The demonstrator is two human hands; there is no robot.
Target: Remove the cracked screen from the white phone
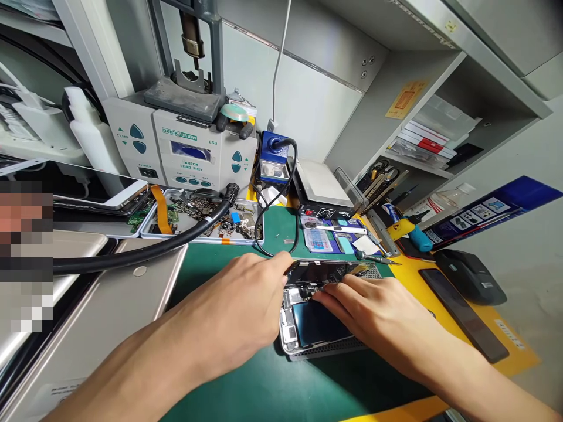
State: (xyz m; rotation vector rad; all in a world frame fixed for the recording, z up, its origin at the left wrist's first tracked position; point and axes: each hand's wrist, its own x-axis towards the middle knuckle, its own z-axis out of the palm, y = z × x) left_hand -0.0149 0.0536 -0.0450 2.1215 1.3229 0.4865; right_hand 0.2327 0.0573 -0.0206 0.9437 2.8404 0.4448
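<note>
An opened smartphone lies on a perforated metal plate on the green mat, its battery and inner parts exposed. Its screen is tilted up along the far side, inner face toward me. My left hand is closed at the screen's left edge, thumb on top and the other fingers curled. My right hand reaches over the battery. Its fingertips are pressed together inside the phone, just beyond the battery's far edge; whatever they pinch is too small to make out.
Behind stand a hot air station, a parts tray and a hot plate. A thick black hose crosses at left above stacked silver devices. A screwdriver and a dark phone lie right.
</note>
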